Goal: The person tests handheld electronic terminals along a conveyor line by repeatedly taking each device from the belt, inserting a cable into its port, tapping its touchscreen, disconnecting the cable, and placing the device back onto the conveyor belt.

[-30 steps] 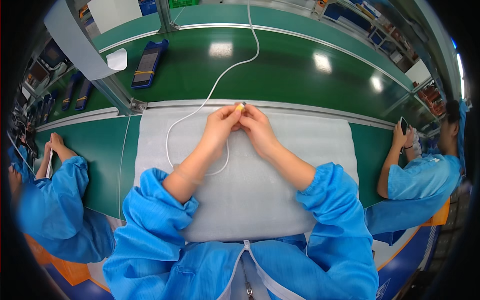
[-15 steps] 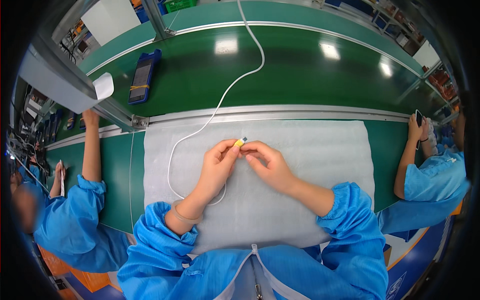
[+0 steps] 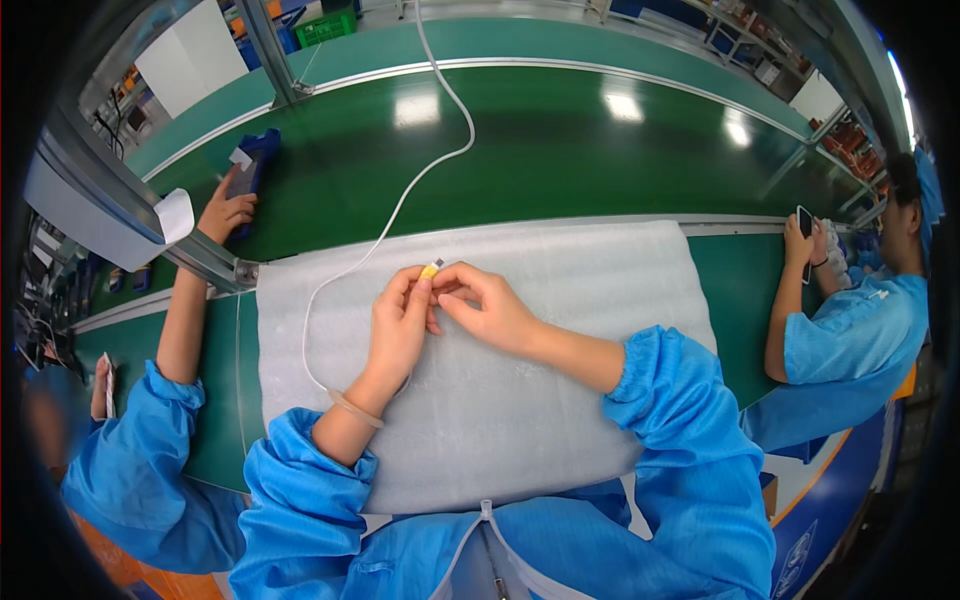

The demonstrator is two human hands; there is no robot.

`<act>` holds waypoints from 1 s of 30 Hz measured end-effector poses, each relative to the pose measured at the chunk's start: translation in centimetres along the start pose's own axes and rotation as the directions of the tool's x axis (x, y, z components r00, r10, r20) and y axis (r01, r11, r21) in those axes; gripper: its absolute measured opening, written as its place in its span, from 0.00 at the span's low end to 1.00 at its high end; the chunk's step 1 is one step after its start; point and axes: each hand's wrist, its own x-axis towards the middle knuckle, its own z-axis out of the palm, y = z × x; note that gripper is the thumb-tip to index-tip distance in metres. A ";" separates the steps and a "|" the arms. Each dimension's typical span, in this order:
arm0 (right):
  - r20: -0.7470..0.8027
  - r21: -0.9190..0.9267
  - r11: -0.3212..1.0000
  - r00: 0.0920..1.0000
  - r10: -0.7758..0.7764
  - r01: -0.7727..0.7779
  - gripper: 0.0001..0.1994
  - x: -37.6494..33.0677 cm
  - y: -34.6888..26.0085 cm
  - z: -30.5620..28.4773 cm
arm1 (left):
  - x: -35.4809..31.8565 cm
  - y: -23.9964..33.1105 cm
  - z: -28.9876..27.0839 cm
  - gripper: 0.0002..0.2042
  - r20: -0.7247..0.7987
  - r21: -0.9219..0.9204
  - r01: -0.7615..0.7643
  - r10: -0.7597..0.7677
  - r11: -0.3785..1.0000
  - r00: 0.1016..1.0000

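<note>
My left hand (image 3: 398, 322) is closed around the end of a white USB cable (image 3: 398, 205), just above the padded sheet. Between its thumb and index finger sticks up the metal-tipped plug (image 3: 432, 269), with a yellow band round its base. My right hand (image 3: 490, 308) meets it from the other side, fingers curled and fingertips pressed at the plug; its inner fingers are partly hidden. From the far side the cable runs over the green surface, bends down past my left wrist and goes under my forearm.
A white foam sheet (image 3: 540, 420) covers the bench before me. Beyond a metal rail lies a glossy green surface (image 3: 560, 150). At left, a co-worker's hand (image 3: 226, 208) touches a blue-cased handheld device (image 3: 258, 165) near a metal post (image 3: 205, 250). Another person at right holds a phone (image 3: 805, 230).
The co-worker's left-side hand has reached forward onto the blue-cased device. My hands stay together at the plug; the whole view has shifted slightly.
</note>
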 end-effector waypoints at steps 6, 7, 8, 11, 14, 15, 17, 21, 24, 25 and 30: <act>0.020 -0.565 0.815 0.989 -0.146 0.132 0.18 -3.8 -1.0 -2.6 | 0.1 0.5 0.0 0.10 -0.016 0.090 0.075 -0.074 0.993 0.997; 0.030 -0.750 0.648 0.986 -0.165 0.132 0.21 -5.2 -1.2 -3.3 | 0.1 0.5 0.1 0.10 -0.020 0.104 0.096 -0.095 0.990 0.995; 0.027 -0.752 0.647 0.987 -0.160 0.126 0.21 -6.5 -1.4 -3.8 | 0.1 0.4 0.0 0.10 -0.015 0.100 0.099 -0.098 0.990 0.995; 0.080 -0.963 0.256 0.997 -0.024 0.083 0.26 -8.7 -1.9 -4.8 | 0.4 0.2 -0.1 0.10 -0.006 0.110 0.097 -0.097 0.989 0.995; 0.115 -0.962 0.247 0.993 -0.006 0.113 0.28 -8.4 -1.9 -5.1 | 0.8 0.3 -0.2 0.10 0.008 0.092 0.126 -0.127 0.988 0.992; 0.140 -0.963 0.230 0.990 -0.017 0.140 0.28 -7.9 -1.9 -5.3 | 0.9 0.5 -0.3 0.10 0.012 0.065 0.168 -0.169 0.984 0.986; 0.178 -0.962 0.207 0.984 -0.018 0.178 0.28 -7.2 -1.9 -5.9 | 0.9 1.5 0.1 0.10 0.007 0.024 0.213 -0.213 0.977 0.977; 0.200 -0.953 0.235 0.980 0.004 0.193 0.28 -6.3 -1.4 -6.4 | -0.4 3.0 1.3 0.10 0.061 0.023 0.226 -0.227 0.974 0.972; 0.139 -0.917 0.366 0.987 -0.085 0.160 0.24 -5.7 -0.6 -7.0 | -1.6 2.6 1.8 0.10 0.115 0.012 0.204 -0.204 0.979 0.972; 0.072 -0.864 0.483 0.984 -0.160 0.141 0.20 -5.4 -0.3 -7.3 | -1.8 2.2 1.8 0.10 0.126 0.031 0.212 -0.214 0.977 0.969; -0.511 -0.620 0.749 0.845 -0.159 -0.235 0.07 -5.1 -1.3 -11.6 | -2.8 -0.6 1.7 0.09 0.098 0.185 -0.048 0.030 0.982 0.995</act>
